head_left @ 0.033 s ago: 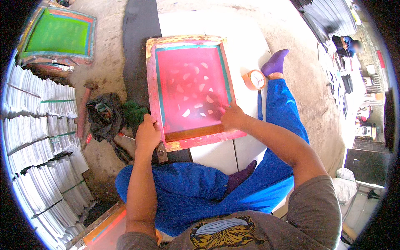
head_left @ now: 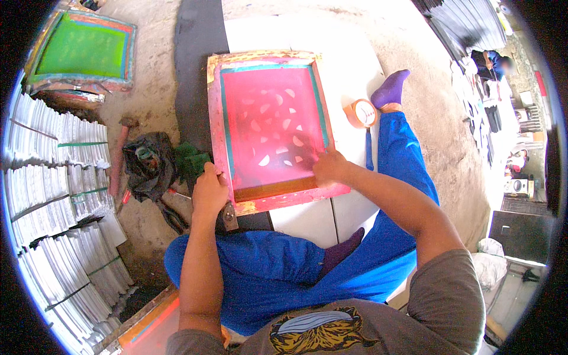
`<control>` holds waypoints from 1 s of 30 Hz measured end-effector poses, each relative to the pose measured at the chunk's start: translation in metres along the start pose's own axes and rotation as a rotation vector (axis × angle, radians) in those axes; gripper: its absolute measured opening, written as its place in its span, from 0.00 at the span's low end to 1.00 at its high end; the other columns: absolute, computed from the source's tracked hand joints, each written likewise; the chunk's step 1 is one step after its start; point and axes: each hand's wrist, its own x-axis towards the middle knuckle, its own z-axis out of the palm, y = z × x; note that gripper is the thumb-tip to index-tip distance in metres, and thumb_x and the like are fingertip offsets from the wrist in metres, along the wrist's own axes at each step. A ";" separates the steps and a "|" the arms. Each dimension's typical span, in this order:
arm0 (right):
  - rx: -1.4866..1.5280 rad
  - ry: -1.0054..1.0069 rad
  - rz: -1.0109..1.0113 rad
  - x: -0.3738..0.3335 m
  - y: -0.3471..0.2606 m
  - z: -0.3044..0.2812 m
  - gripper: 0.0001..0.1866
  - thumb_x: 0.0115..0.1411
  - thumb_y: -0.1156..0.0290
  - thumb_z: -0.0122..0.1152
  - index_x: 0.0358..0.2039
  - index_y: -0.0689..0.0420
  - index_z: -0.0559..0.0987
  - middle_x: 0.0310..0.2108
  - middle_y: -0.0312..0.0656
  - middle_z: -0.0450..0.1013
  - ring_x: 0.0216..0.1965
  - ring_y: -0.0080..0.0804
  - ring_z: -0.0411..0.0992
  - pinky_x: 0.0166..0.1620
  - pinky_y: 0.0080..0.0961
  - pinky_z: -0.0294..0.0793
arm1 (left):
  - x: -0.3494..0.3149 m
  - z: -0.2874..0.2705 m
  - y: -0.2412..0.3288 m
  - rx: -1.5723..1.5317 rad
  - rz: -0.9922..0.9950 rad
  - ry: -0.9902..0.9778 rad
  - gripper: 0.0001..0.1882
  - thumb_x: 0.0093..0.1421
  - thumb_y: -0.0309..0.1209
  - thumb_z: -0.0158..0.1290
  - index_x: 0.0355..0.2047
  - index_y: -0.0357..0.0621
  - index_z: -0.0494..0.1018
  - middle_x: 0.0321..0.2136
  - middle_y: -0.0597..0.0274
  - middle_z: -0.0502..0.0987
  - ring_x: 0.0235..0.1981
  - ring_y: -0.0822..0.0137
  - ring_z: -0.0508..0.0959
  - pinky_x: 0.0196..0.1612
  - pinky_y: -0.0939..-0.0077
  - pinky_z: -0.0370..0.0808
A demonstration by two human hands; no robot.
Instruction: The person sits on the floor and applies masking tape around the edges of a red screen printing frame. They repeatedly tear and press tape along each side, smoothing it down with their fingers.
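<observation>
A wooden-framed printing screen (head_left: 278, 127) with pink mesh and pale half-round shapes lies over a white board (head_left: 299, 228) in front of me. A brown bar-like strip (head_left: 275, 189) runs along the near end of its mesh. At the near left side of the frame, my left hand (head_left: 210, 189) is closed on the wood; a metal hinge-like piece (head_left: 229, 216) sits just below it. My right hand (head_left: 330, 168) is closed over the frame's right side near the closer corner, its fingertips partly hidden. Green crumpled cloth (head_left: 191, 160) lies beside my left hand.
A roll of orange tape (head_left: 360, 113) and a blue-handled tool (head_left: 370, 151) lie right of the screen. To the left are a black plastic bag (head_left: 148, 174), a hammer (head_left: 120, 154), bundled paper stacks (head_left: 53, 195) and a green screen (head_left: 83, 47). My legs flank the board.
</observation>
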 end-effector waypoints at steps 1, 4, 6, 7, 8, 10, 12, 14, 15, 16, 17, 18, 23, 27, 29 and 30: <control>0.048 -0.038 0.022 -0.004 -0.001 -0.009 0.17 0.56 0.63 0.55 0.39 0.57 0.87 0.41 0.50 0.83 0.46 0.48 0.81 0.51 0.49 0.75 | 0.001 0.001 -0.003 0.005 -0.002 0.002 0.12 0.65 0.32 0.51 0.45 0.41 0.65 0.38 0.35 0.80 0.43 0.33 0.80 0.46 0.40 0.75; 0.185 -0.083 0.056 -0.007 -0.005 -0.022 0.18 0.56 0.64 0.55 0.39 0.60 0.86 0.39 0.56 0.82 0.43 0.53 0.82 0.46 0.51 0.79 | 0.002 0.002 -0.005 -0.023 0.013 -0.007 0.12 0.65 0.32 0.52 0.45 0.41 0.65 0.38 0.35 0.80 0.43 0.33 0.80 0.45 0.40 0.75; 0.262 -0.026 0.039 -0.002 -0.013 -0.015 0.17 0.56 0.65 0.55 0.39 0.62 0.85 0.38 0.58 0.82 0.42 0.55 0.82 0.44 0.52 0.81 | 0.001 -0.001 -0.003 -0.045 0.018 -0.015 0.12 0.65 0.32 0.52 0.45 0.41 0.65 0.38 0.35 0.80 0.43 0.33 0.80 0.45 0.39 0.75; 0.296 0.023 0.039 0.000 -0.021 -0.017 0.17 0.56 0.65 0.55 0.38 0.62 0.85 0.37 0.58 0.82 0.42 0.55 0.82 0.44 0.53 0.81 | -0.001 -0.003 0.000 -0.048 0.014 -0.017 0.12 0.65 0.32 0.52 0.45 0.41 0.65 0.38 0.34 0.80 0.43 0.33 0.80 0.45 0.39 0.75; 0.332 0.072 0.038 0.002 -0.032 -0.023 0.17 0.55 0.66 0.55 0.38 0.62 0.85 0.37 0.58 0.82 0.42 0.56 0.82 0.44 0.53 0.81 | -0.002 -0.004 0.001 -0.051 0.008 -0.020 0.12 0.65 0.32 0.52 0.45 0.41 0.65 0.38 0.34 0.80 0.43 0.33 0.80 0.46 0.39 0.75; 0.371 0.110 0.007 0.010 -0.051 -0.038 0.16 0.55 0.66 0.55 0.37 0.62 0.85 0.36 0.59 0.82 0.41 0.56 0.82 0.43 0.54 0.80 | 0.000 -0.001 -0.001 -0.057 0.032 -0.007 0.12 0.65 0.32 0.52 0.45 0.41 0.65 0.38 0.34 0.80 0.43 0.32 0.80 0.45 0.39 0.75; 0.376 0.089 -0.056 0.022 -0.072 -0.054 0.16 0.55 0.67 0.55 0.36 0.63 0.85 0.35 0.60 0.81 0.40 0.57 0.82 0.42 0.55 0.80 | -0.001 -0.001 -0.002 -0.052 0.032 -0.008 0.13 0.65 0.32 0.52 0.45 0.41 0.64 0.38 0.34 0.80 0.43 0.32 0.80 0.45 0.39 0.75; 0.412 0.122 -0.115 0.037 -0.092 -0.065 0.15 0.55 0.66 0.55 0.34 0.63 0.85 0.35 0.60 0.81 0.39 0.58 0.82 0.41 0.55 0.80 | -0.001 -0.003 0.001 -0.041 0.013 -0.023 0.13 0.65 0.32 0.52 0.45 0.40 0.64 0.38 0.34 0.80 0.42 0.32 0.80 0.45 0.39 0.75; 0.429 0.138 -0.144 0.044 -0.102 -0.070 0.15 0.55 0.66 0.55 0.33 0.63 0.85 0.35 0.60 0.81 0.39 0.58 0.82 0.41 0.56 0.80 | -0.001 -0.004 0.002 -0.036 0.007 -0.032 0.13 0.65 0.32 0.52 0.45 0.40 0.64 0.39 0.34 0.80 0.43 0.32 0.80 0.45 0.39 0.75; 0.413 0.148 -0.180 0.053 -0.113 -0.074 0.16 0.55 0.63 0.56 0.34 0.62 0.85 0.34 0.59 0.81 0.38 0.58 0.82 0.40 0.56 0.81 | -0.001 -0.004 0.003 -0.030 0.000 -0.041 0.13 0.65 0.33 0.52 0.45 0.40 0.64 0.39 0.33 0.80 0.43 0.32 0.80 0.45 0.39 0.75; 0.396 0.157 -0.215 0.062 -0.125 -0.077 0.18 0.55 0.60 0.57 0.34 0.61 0.86 0.34 0.59 0.82 0.38 0.57 0.82 0.40 0.55 0.81 | -0.001 -0.005 0.004 -0.026 -0.006 -0.049 0.14 0.65 0.33 0.52 0.45 0.40 0.64 0.39 0.33 0.80 0.43 0.31 0.79 0.46 0.39 0.75; 0.380 0.167 -0.249 0.069 -0.135 -0.080 0.19 0.56 0.57 0.58 0.35 0.60 0.86 0.33 0.58 0.82 0.37 0.57 0.82 0.40 0.55 0.82 | -0.001 -0.004 0.004 -0.019 -0.005 -0.044 0.14 0.65 0.33 0.53 0.45 0.40 0.64 0.39 0.34 0.80 0.43 0.32 0.80 0.46 0.39 0.75; 0.576 0.157 -0.300 0.068 -0.153 -0.099 0.21 0.58 0.58 0.57 0.32 0.65 0.85 0.32 0.63 0.80 0.38 0.62 0.80 0.42 0.56 0.79 | 0.000 -0.006 0.002 -0.043 -0.014 -0.048 0.15 0.66 0.35 0.54 0.45 0.40 0.64 0.40 0.37 0.81 0.44 0.32 0.80 0.47 0.41 0.75; 0.734 0.197 -0.326 0.082 -0.132 -0.062 0.21 0.60 0.58 0.56 0.32 0.67 0.84 0.32 0.65 0.79 0.39 0.64 0.79 0.46 0.56 0.77 | 0.002 0.000 0.002 -0.050 -0.009 -0.053 0.15 0.66 0.36 0.54 0.46 0.41 0.65 0.41 0.39 0.81 0.44 0.33 0.80 0.47 0.41 0.76; 0.734 0.148 -0.233 0.047 -0.118 -0.083 0.20 0.61 0.59 0.55 0.32 0.66 0.84 0.33 0.65 0.79 0.40 0.63 0.79 0.48 0.55 0.76 | 0.001 -0.002 -0.002 -0.053 -0.034 -0.056 0.15 0.65 0.35 0.54 0.46 0.41 0.65 0.41 0.38 0.81 0.44 0.33 0.80 0.47 0.41 0.76; 0.733 0.129 -0.179 0.029 -0.108 -0.092 0.20 0.61 0.60 0.54 0.33 0.66 0.84 0.33 0.64 0.79 0.41 0.63 0.79 0.49 0.55 0.76 | 0.002 0.000 -0.006 -0.052 -0.034 -0.044 0.15 0.65 0.36 0.54 0.47 0.42 0.66 0.41 0.38 0.81 0.44 0.33 0.80 0.47 0.41 0.76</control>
